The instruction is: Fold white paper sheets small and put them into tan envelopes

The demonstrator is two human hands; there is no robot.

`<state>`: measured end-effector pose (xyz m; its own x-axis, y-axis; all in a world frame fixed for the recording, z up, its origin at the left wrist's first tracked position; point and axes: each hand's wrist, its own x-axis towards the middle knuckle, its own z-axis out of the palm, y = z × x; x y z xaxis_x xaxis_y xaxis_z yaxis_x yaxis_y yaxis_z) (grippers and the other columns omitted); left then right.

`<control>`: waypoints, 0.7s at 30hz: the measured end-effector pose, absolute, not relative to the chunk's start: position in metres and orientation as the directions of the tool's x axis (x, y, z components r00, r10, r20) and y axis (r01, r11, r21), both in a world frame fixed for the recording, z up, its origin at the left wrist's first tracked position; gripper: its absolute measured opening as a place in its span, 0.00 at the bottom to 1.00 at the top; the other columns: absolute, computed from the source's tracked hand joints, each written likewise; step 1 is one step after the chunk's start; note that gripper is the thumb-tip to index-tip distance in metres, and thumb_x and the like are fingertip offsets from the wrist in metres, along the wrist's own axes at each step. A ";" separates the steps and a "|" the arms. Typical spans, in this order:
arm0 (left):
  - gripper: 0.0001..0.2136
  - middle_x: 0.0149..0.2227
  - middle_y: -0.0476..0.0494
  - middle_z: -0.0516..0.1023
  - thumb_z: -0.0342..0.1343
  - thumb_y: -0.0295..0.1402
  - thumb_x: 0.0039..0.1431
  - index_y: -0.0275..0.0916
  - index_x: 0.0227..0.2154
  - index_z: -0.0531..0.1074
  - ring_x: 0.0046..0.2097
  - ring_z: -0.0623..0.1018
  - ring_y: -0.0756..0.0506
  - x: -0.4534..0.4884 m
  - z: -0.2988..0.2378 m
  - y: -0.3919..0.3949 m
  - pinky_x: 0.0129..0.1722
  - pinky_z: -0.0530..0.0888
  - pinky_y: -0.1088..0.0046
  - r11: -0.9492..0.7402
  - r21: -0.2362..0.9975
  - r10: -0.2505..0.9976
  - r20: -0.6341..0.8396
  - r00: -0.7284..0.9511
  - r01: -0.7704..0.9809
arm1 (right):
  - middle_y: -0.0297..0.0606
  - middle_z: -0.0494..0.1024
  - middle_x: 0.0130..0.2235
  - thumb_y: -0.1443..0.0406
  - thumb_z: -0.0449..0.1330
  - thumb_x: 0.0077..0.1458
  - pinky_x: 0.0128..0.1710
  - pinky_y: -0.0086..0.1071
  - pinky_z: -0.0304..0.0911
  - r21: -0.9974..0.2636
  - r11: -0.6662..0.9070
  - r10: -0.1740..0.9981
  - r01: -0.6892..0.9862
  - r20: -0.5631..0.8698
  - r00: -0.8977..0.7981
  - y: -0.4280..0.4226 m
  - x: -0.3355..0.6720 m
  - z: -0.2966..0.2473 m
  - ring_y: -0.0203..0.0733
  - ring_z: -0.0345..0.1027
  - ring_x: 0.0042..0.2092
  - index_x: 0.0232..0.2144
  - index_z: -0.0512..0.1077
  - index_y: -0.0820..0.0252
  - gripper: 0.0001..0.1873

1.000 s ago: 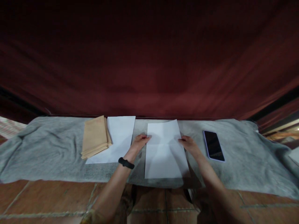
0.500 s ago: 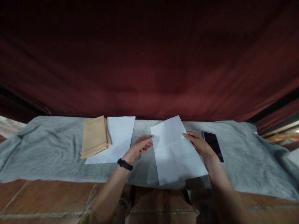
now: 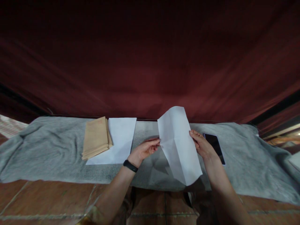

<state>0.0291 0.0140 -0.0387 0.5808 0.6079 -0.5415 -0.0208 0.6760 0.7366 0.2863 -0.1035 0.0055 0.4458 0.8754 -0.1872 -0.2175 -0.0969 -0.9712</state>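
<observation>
Between my hands hangs a creased white sheet of paper (image 3: pixel 180 143), bent along a lengthwise fold and tilted above the grey cloth. My left hand (image 3: pixel 146 148), with a black band on the wrist, pinches the sheet's left edge. The right edge is held between thumb and fingers of my right hand (image 3: pixel 201 143). To the left, a stack of brown paper envelopes (image 3: pixel 95 137) lies partly over white paper (image 3: pixel 122 137). Just beyond my right hand rests a dark-screened phone (image 3: pixel 215 147).
A grey cloth (image 3: pixel 58 143) covers the long low surface. Behind it hangs a dark red fabric (image 3: pixel 150 78). Terracotta floor tiles (image 3: pixel 56 198) show along the front. Part of something white (image 3: pixel 295 160) appears at the far right edge.
My left hand has moved right and closed on the sheet's left edge. The sheet has been raised and bent inward along its crease; my right hand keeps its hold.
</observation>
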 end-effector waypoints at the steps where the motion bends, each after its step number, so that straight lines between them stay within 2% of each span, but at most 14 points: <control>1: 0.16 0.30 0.48 0.80 0.76 0.35 0.45 0.37 0.33 0.76 0.27 0.76 0.52 0.030 -0.037 0.012 0.28 0.74 0.76 0.676 0.735 0.625 -0.533 0.570 -0.054 | 0.34 0.80 0.31 0.51 0.72 0.47 0.25 0.28 0.68 -0.977 -0.112 0.877 -0.183 -0.183 0.444 -0.102 0.290 0.005 0.40 0.74 0.32 0.32 0.75 0.50 0.16; 3: 0.19 0.30 0.48 0.80 0.78 0.34 0.40 0.38 0.31 0.75 0.31 0.80 0.48 0.031 -0.031 0.011 0.34 0.78 0.72 0.660 0.741 0.668 -0.507 0.545 -0.120 | 0.33 0.78 0.29 0.49 0.72 0.45 0.21 0.28 0.63 -0.981 -0.134 0.883 -0.141 -0.182 0.433 -0.099 0.297 0.004 0.37 0.69 0.28 0.31 0.75 0.52 0.19; 5: 0.21 0.31 0.48 0.80 0.79 0.37 0.37 0.39 0.31 0.74 0.33 0.81 0.46 0.029 -0.019 0.014 0.37 0.79 0.70 0.593 0.790 0.729 -0.446 0.518 -0.155 | 0.28 0.72 0.24 0.47 0.73 0.42 0.16 0.26 0.53 -0.983 -0.130 0.890 -0.132 -0.174 0.421 -0.096 0.303 0.007 0.32 0.59 0.21 0.31 0.74 0.53 0.22; 7: 0.22 0.31 0.47 0.79 0.78 0.42 0.38 0.38 0.31 0.74 0.33 0.81 0.46 0.025 -0.003 0.020 0.38 0.77 0.71 0.469 0.869 0.796 -0.339 0.501 -0.157 | 0.23 0.65 0.19 0.46 0.73 0.43 0.14 0.26 0.44 -0.991 -0.101 0.902 -0.091 -0.130 0.412 -0.096 0.306 0.012 0.28 0.48 0.17 0.32 0.75 0.54 0.23; 8: 0.21 0.30 0.48 0.79 0.77 0.43 0.40 0.38 0.30 0.74 0.34 0.81 0.46 0.023 0.006 0.023 0.39 0.77 0.71 0.394 0.906 0.825 -0.274 0.494 -0.155 | 0.22 0.64 0.18 0.46 0.72 0.45 0.15 0.25 0.44 -0.996 -0.076 0.906 -0.056 -0.092 0.412 -0.096 0.307 0.015 0.28 0.47 0.17 0.32 0.75 0.55 0.22; 10: 0.20 0.30 0.49 0.78 0.75 0.45 0.43 0.38 0.28 0.72 0.35 0.80 0.47 0.017 0.021 0.029 0.40 0.75 0.73 0.237 0.954 0.885 -0.136 0.446 -0.181 | 0.24 0.67 0.18 0.47 0.71 0.49 0.19 0.25 0.54 -1.000 -0.013 0.906 0.016 -0.005 0.423 -0.097 0.307 0.022 0.31 0.55 0.19 0.33 0.76 0.55 0.20; 12: 0.20 0.29 0.50 0.78 0.74 0.47 0.44 0.39 0.28 0.71 0.34 0.78 0.49 0.010 0.028 0.032 0.38 0.74 0.73 0.130 0.977 0.909 -0.050 0.414 -0.169 | 0.30 0.77 0.25 0.48 0.71 0.50 0.30 0.29 0.67 -0.996 0.049 0.895 0.073 0.076 0.440 -0.099 0.306 0.025 0.36 0.69 0.27 0.33 0.76 0.54 0.19; 13: 0.20 0.29 0.51 0.78 0.73 0.47 0.44 0.39 0.28 0.71 0.33 0.77 0.49 0.005 0.029 0.033 0.37 0.73 0.73 0.099 0.985 0.912 -0.032 0.409 -0.143 | 0.33 0.80 0.29 0.48 0.71 0.50 0.36 0.32 0.70 -0.993 0.067 0.891 0.097 0.104 0.441 -0.099 0.305 0.024 0.39 0.73 0.32 0.33 0.77 0.54 0.18; 15: 0.21 0.27 0.51 0.76 0.73 0.49 0.43 0.39 0.28 0.72 0.32 0.76 0.48 -0.005 0.024 0.032 0.35 0.72 0.73 0.074 0.996 0.909 -0.046 0.414 -0.052 | 0.35 0.83 0.36 0.48 0.72 0.49 0.44 0.36 0.70 -0.988 0.068 0.898 0.138 0.121 0.422 -0.100 0.305 0.017 0.43 0.75 0.40 0.33 0.78 0.54 0.18; 17: 0.21 0.27 0.49 0.77 0.73 0.49 0.42 0.38 0.29 0.74 0.34 0.76 0.45 -0.016 0.014 0.029 0.36 0.72 0.71 0.069 0.996 0.891 -0.087 0.445 0.056 | 0.36 0.83 0.37 0.48 0.71 0.49 0.47 0.38 0.70 -0.984 0.029 0.921 0.177 0.095 0.377 -0.100 0.305 0.004 0.45 0.75 0.42 0.32 0.78 0.54 0.18; 21: 0.14 0.42 0.40 0.82 0.71 0.43 0.48 0.38 0.32 0.79 0.46 0.79 0.40 -0.033 -0.005 0.019 0.46 0.74 0.68 -0.043 0.982 0.772 -0.084 0.630 0.184 | 0.39 0.84 0.38 0.49 0.67 0.52 0.50 0.44 0.70 -0.947 -0.076 0.973 0.311 -0.003 0.230 -0.105 0.303 -0.024 0.50 0.76 0.44 0.35 0.80 0.56 0.18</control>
